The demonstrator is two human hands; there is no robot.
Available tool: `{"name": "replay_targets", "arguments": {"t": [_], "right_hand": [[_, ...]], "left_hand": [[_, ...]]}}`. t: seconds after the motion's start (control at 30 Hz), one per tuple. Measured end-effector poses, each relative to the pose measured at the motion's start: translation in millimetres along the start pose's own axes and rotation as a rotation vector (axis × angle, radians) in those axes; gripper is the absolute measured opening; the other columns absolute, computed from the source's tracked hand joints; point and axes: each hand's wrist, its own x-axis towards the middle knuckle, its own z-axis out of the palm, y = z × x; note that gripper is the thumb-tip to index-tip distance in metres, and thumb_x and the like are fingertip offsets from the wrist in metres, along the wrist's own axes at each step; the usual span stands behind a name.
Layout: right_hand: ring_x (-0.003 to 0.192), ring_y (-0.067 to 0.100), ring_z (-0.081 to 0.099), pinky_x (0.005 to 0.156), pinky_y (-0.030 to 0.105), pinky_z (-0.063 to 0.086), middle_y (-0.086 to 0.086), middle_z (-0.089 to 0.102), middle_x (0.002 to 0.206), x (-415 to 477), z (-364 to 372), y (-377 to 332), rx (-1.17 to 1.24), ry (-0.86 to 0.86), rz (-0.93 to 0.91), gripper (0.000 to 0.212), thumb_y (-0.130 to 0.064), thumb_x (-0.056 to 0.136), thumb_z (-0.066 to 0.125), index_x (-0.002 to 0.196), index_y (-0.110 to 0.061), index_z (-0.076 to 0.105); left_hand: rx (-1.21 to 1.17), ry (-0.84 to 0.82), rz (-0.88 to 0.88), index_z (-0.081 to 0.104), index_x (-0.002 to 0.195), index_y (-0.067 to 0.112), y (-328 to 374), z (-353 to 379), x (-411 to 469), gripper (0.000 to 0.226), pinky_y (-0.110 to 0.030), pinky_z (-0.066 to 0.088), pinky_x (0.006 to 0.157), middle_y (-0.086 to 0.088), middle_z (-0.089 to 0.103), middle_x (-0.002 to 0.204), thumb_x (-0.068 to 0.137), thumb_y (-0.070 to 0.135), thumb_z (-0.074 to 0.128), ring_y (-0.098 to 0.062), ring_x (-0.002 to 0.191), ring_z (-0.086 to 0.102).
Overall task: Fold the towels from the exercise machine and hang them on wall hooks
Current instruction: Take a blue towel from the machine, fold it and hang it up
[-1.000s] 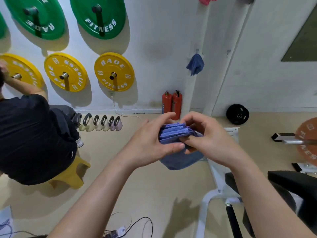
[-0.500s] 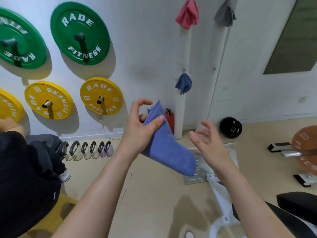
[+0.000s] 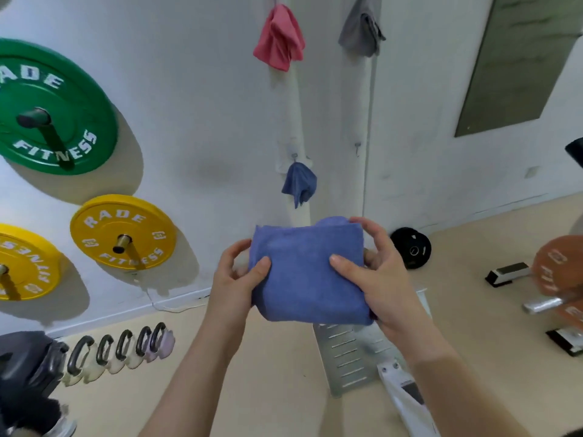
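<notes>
So both hands are holding a folded blue towel [image 3: 307,272] up in mid-air in front of the white wall [image 3: 195,89], pretty much dead centre of the view. The left hand [image 3: 235,279] is gripping the towel's left edge, with the thumb lying on the front face and the other fingers curling round behind. The right hand [image 3: 378,279] is doing the same on the right edge: thumb pressing flat on the front, index finger hooking over the top right corner, the rest tucking in behind.

Just above the held towel, a darker blue towel [image 3: 299,184] is hanging bunched from a wall hook. Higher up, a pink towel [image 3: 279,39] and a grey towel [image 3: 361,33] are hanging side by side. A small hook [image 3: 357,148] is sticking out of the wall to the right of the dark blue one.

Off to the left, a green plate [image 3: 53,111] and a yellow plate [image 3: 123,231] are sitting on wall pegs, and a row of kettlebells [image 3: 120,348] is lining the floor below.
</notes>
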Motion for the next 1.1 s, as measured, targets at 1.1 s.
{"name": "replay_targets", "arguments": {"t": [1.1], "right_hand": [[0.078, 0.008, 0.063, 0.071, 0.015, 0.047, -0.013, 0.068, 0.082, 354, -76, -68, -0.867, -0.045, -0.366, 0.023, -0.013, 0.078, 0.069, 0.089, -0.033, 0.068]], "left_hand": [[0.287, -0.648, 0.442, 0.06, 0.071, 0.02, 68, 192, 381, 0.015, -0.026, 0.042, 0.096, 0.02, 0.064, 0.116, 0.07, 0.014, 0.074, -0.001, 0.11, 0.06]]}}
